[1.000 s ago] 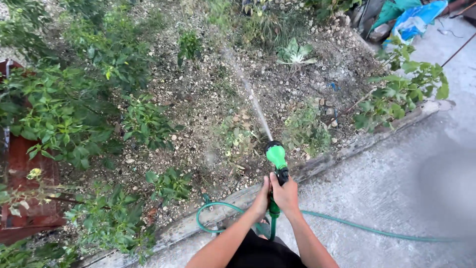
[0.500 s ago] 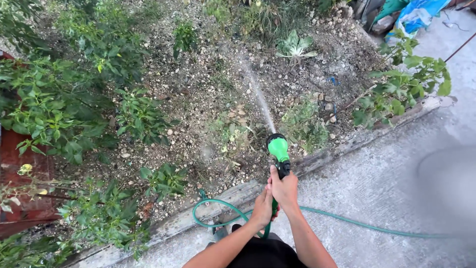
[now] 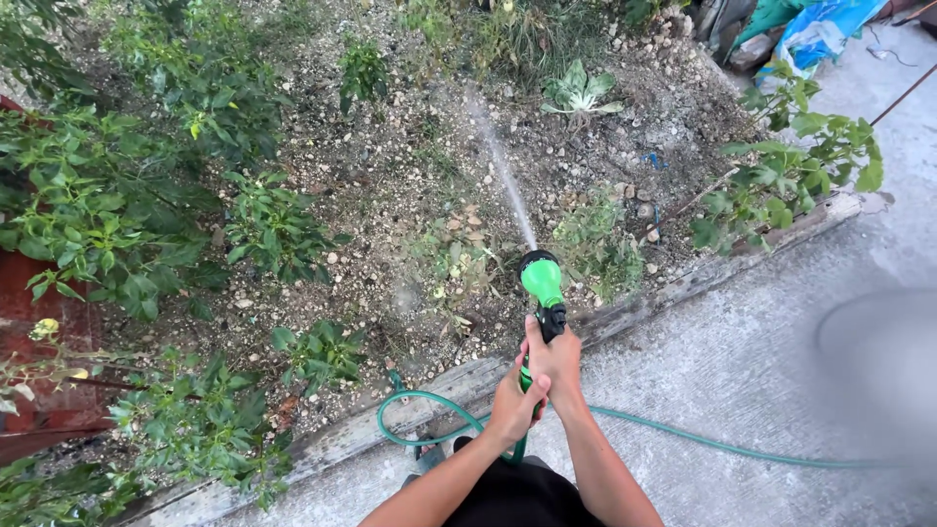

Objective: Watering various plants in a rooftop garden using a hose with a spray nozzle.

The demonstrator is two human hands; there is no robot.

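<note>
Bright green plastic spray nozzle with black trigger [image 3: 542, 283]: held out over the near edge of a stony soil bed [image 3: 410, 195]; thin jet of water [image 3: 503, 176] leaving its head, angled up and away across the bed. Right hand [image 3: 554, 363]: clenched round the nozzle's grip, thumb up on the trigger side. Left hand [image 3: 513, 405]: wrapped round the lower end of the handle, just below and touching the right. Thin green rubber hose [image 3: 683, 441]: runs from the handle base, loops left, then trails right over the grey concrete paving [image 3: 742, 371]. Weathered timber edging [image 3: 459, 385]: between bed and paving. Leafy green shrubs [image 3: 107, 215]: left of bed.
</note>
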